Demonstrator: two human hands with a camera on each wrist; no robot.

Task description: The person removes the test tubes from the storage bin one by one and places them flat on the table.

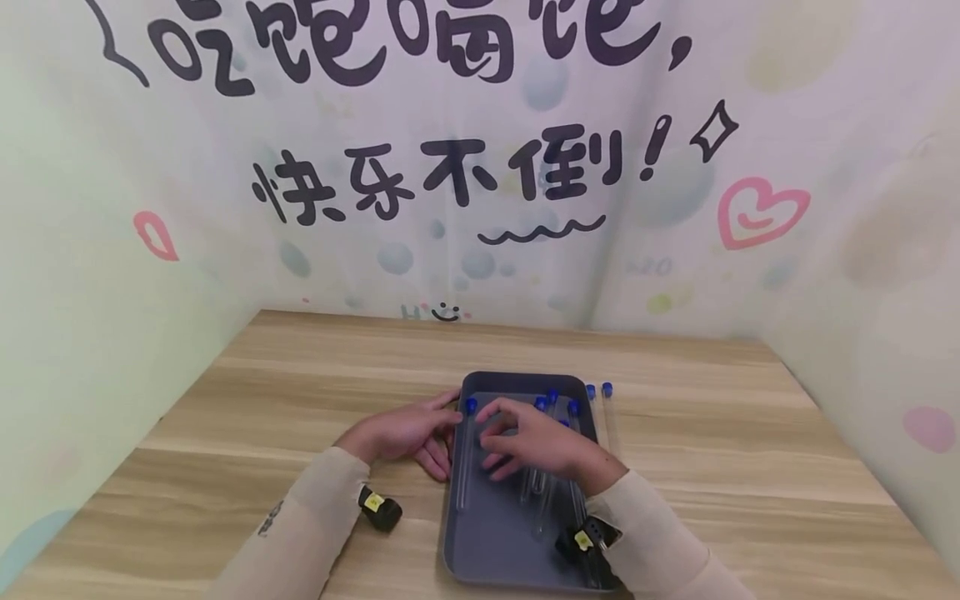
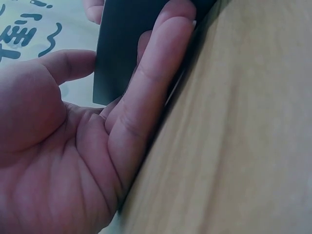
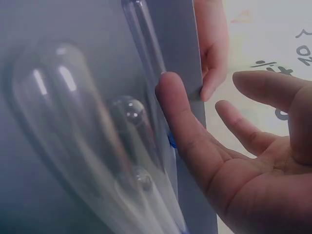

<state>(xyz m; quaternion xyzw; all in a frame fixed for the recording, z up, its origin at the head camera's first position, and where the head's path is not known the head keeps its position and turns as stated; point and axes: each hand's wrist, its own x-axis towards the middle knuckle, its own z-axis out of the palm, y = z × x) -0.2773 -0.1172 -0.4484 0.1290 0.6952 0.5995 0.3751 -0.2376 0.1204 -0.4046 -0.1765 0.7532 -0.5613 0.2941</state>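
A dark grey rectangular tray [image 1: 491,554] holds several clear test tubes with blue caps. One test tube [image 1: 462,479] lies alone along its left wall, cap at the far end. The other tubes [image 1: 542,508] lie loosely in the middle and right, partly hidden by my right hand and forearm. My left hand [image 1: 408,433] holds the tray's left side, thumb at the rim and fingers against the outer wall. Over the tray hovers my right hand [image 1: 536,446], fingers loosely bent and apart, nothing between them. In the right wrist view, rounded tube ends [image 3: 63,92] show close beside that hand.
Two more blue-capped tubes [image 1: 608,408] lie on the wooden table [image 1: 712,467] just outside the tray's right wall. A white printed curtain [image 1: 480,275] rises behind the table and along both sides.
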